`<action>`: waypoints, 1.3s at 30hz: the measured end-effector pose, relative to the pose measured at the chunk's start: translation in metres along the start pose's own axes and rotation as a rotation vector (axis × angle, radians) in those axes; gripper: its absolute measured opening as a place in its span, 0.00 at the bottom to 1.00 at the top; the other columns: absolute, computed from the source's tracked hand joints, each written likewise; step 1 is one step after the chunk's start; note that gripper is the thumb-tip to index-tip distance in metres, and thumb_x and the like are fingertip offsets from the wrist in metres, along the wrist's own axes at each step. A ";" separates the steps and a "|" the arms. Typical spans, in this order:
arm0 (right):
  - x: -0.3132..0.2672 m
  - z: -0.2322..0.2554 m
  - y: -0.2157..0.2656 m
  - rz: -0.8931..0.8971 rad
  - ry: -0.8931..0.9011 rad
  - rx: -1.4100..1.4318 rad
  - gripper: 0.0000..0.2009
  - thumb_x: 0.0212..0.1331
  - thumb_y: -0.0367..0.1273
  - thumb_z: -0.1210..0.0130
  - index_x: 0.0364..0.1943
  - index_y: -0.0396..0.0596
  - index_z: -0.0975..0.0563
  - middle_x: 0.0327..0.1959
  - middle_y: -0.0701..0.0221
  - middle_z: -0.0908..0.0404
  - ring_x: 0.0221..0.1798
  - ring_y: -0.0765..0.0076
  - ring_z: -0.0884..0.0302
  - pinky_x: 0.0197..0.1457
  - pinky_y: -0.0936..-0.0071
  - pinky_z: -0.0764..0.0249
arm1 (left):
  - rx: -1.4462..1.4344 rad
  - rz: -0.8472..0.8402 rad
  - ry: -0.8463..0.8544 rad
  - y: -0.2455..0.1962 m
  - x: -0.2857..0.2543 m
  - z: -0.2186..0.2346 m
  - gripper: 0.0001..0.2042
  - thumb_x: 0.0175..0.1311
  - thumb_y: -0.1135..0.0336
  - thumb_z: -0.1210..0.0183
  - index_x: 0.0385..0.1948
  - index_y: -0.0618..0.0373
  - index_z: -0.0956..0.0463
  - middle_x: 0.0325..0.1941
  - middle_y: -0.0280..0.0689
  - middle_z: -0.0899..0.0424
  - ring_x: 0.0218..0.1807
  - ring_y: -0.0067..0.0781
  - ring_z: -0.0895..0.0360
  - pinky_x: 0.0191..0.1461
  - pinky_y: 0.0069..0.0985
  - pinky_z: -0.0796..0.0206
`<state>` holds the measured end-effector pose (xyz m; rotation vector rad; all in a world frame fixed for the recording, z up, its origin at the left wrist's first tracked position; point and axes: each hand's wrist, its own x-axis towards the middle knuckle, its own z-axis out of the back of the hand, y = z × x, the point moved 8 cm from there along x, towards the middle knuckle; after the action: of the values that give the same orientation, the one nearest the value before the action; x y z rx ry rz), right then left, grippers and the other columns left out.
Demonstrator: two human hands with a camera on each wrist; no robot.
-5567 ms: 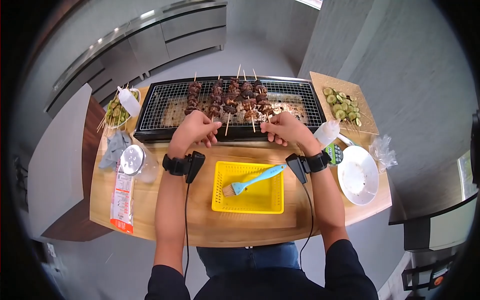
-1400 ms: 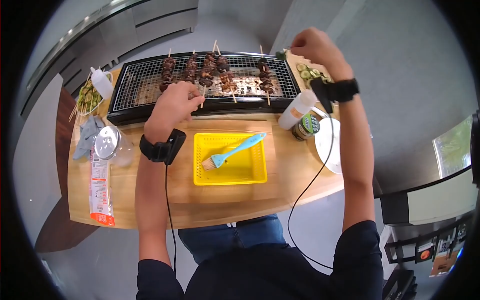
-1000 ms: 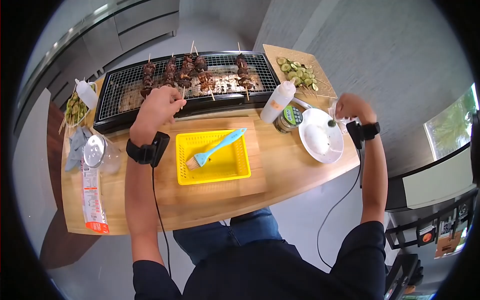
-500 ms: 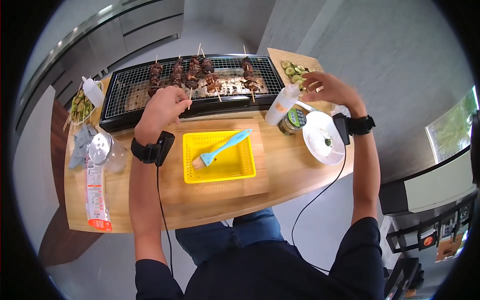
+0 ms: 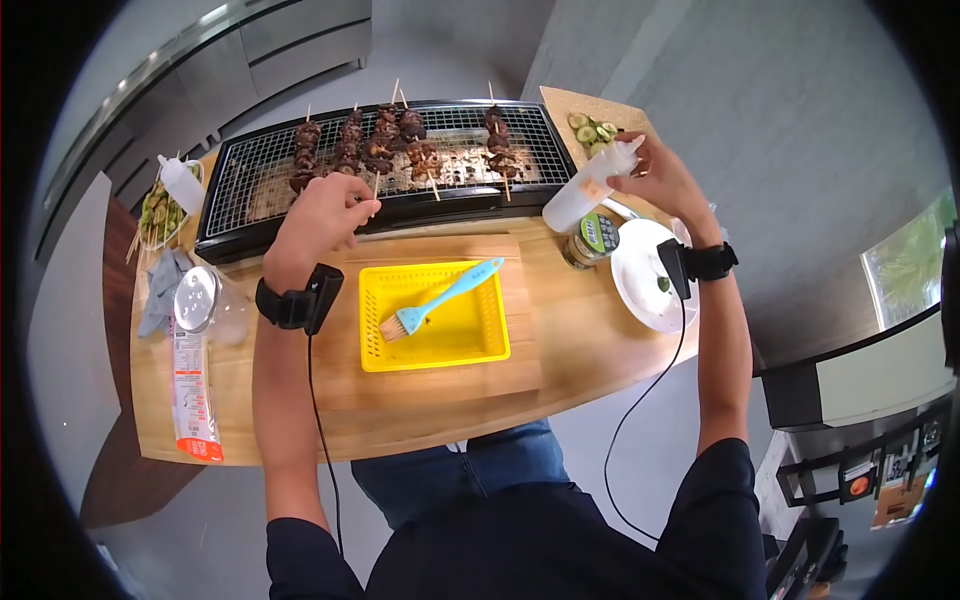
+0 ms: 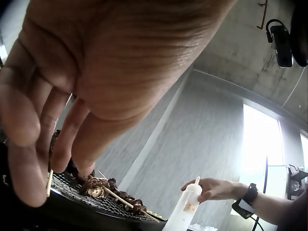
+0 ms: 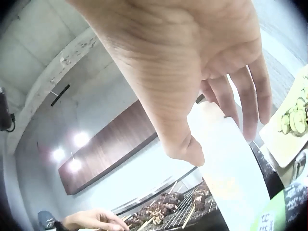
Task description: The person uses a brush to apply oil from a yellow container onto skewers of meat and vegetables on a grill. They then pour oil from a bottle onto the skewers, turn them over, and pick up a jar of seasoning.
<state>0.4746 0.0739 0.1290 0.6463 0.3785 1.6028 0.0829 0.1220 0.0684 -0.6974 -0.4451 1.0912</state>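
Note:
My left hand [image 5: 328, 212] is at the front edge of the grill [image 5: 400, 212], pinching the bare end of a wooden skewer [image 5: 376, 184] between thumb and fingertips. Dark browned meat skewers [image 5: 347, 145] lie in a row on the wire rack, one of them apart on the right. With my right hand [image 5: 662, 178] I grip the upper part of a white squeeze bottle [image 5: 578, 200], which leans to the right. Beside the bottle's base stands a jar with a green label [image 5: 597, 234]. In the right wrist view the thumb and fingers lie on opposite sides of the bottle [image 7: 231, 163].
A yellow basket [image 5: 435, 361] with a blue-handled brush [image 5: 450, 292] sits in front. To the right are a white pan [image 5: 640, 300] with a small dark green piece and a board [image 5: 570, 100] bearing sliced cucumber. A lidded jar [image 5: 196, 300] and another squeeze bottle [image 5: 182, 185] stand left.
My right hand left the grill, carried a dark green piece from the cucumber side to the white pan and released it, then took hold of the squeeze bottle, now tilted. The left stays at the skewers.

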 end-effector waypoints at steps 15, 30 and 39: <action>-0.018 0.062 -0.033 -0.130 -0.183 -0.088 0.26 0.42 0.37 0.31 0.45 0.35 0.21 0.39 0.62 0.16 0.39 0.66 0.18 0.46 0.71 0.24 | -0.030 0.009 -0.007 0.003 0.002 -0.008 0.11 0.62 0.64 0.40 0.35 0.65 0.22 0.26 0.38 0.21 0.19 0.25 0.22 0.22 0.22 0.32; -0.018 0.024 -0.067 -0.176 -0.024 -0.043 0.32 0.40 0.34 0.27 0.53 0.38 0.26 0.47 0.60 0.18 0.46 0.60 0.19 0.51 0.67 0.25 | -0.088 -0.049 -0.037 0.002 0.003 -0.010 0.10 0.62 0.67 0.39 0.34 0.69 0.21 0.25 0.39 0.20 0.19 0.23 0.24 0.23 0.21 0.32; -0.040 0.070 0.046 0.035 -0.474 -0.297 0.25 0.49 0.32 0.31 0.53 0.43 0.25 0.48 0.61 0.18 0.46 0.64 0.19 0.47 0.69 0.22 | -0.018 -0.058 -0.050 0.002 0.005 -0.010 0.10 0.60 0.66 0.39 0.32 0.67 0.21 0.25 0.44 0.19 0.20 0.33 0.20 0.28 0.27 0.29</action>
<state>0.4825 0.0190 0.2037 0.7767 -0.2171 1.4445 0.0897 0.1243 0.0602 -0.6701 -0.5155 1.0533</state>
